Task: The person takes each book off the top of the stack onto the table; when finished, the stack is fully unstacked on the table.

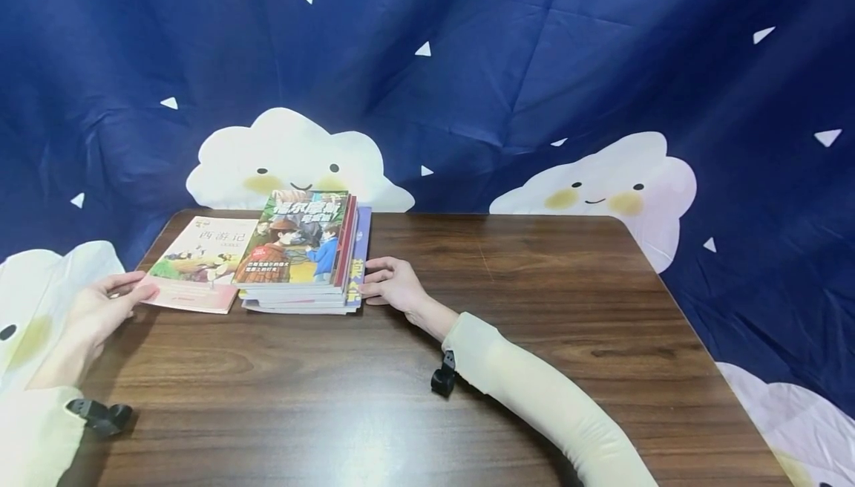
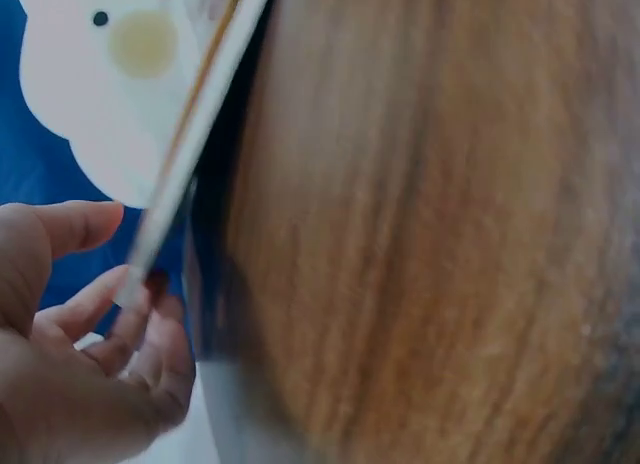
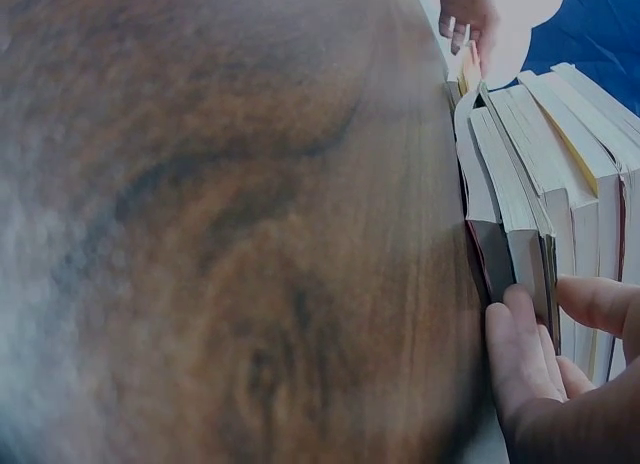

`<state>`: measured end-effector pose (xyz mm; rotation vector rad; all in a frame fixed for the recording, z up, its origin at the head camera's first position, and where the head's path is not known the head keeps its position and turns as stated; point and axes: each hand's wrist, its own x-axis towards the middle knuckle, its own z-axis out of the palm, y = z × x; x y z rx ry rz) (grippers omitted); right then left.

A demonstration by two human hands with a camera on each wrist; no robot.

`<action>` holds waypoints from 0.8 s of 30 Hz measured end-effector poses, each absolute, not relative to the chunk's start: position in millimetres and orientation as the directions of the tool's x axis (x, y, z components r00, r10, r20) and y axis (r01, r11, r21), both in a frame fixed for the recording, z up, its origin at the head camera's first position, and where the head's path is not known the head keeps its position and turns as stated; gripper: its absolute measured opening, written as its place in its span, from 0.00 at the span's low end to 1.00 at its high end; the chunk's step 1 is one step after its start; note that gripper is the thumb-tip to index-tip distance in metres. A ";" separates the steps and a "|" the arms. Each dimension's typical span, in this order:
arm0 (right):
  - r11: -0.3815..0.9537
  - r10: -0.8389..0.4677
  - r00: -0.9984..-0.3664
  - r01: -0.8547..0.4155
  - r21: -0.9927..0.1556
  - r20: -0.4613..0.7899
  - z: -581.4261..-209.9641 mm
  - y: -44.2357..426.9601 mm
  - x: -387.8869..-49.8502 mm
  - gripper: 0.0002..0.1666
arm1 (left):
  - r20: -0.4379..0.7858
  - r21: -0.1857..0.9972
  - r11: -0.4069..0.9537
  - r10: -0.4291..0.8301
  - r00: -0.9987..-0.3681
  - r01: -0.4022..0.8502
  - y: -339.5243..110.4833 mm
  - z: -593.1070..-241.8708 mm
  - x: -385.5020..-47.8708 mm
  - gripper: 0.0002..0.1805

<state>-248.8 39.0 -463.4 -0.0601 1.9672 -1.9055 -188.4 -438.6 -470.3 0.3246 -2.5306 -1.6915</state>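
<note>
In the head view, my left hand [image 1: 96, 316] is at the near left corner of a thin pink-and-white paperback [image 1: 210, 238]. The left wrist view has this paperback's edge [image 2: 185, 164] between thumb and curled fingers, its corner against the fingers. Right beside it stands a stack of books; its top comic-style book [image 1: 294, 238] shows cartoon figures. Low on the stack's right side, a purple book [image 1: 363, 238] sticks out, and my right hand [image 1: 397, 290] holds its edge. From the right wrist, fingertips [image 3: 520, 314] lie against the lower books, with the thumb on the other side of a projecting cover.
The brown wooden table [image 1: 534, 346] extends to the right and toward me. Its left edge runs close to the pink-and-white paperback. Behind it hangs a dark blue curtain [image 1: 461, 101] with white clouds and triangles.
</note>
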 end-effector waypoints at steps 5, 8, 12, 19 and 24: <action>0.071 -0.303 -0.920 0.239 -0.968 -0.249 -462.6 38.0 -248.5 0.31 | -0.020 0.840 0.517 -0.274 -0.962 -0.165 -435.6 -460.2 -185.5 0.06; 0.067 -0.305 -0.918 0.244 -0.967 -0.253 -461.2 37.3 -248.2 0.31 | -0.015 0.815 0.554 -0.271 -0.962 -0.169 -430.5 -451.1 -184.8 0.17; 0.070 -0.307 -0.916 0.250 -0.966 -0.259 -459.6 37.6 -248.2 0.32 | 0.008 0.838 0.534 -0.209 -0.978 -0.107 -412.8 -436.3 -191.8 0.12; 0.074 -0.310 -0.914 0.252 -0.965 -0.262 -458.5 39.8 -248.2 0.32 | -0.008 0.883 0.466 -0.092 -0.996 -0.050 -358.0 -412.3 -216.5 0.17; 0.069 -0.312 -0.914 0.252 -0.965 -0.261 -458.6 39.3 -248.6 0.32 | -0.078 0.889 0.451 -0.014 -0.997 -0.076 -320.4 -399.2 -231.1 0.35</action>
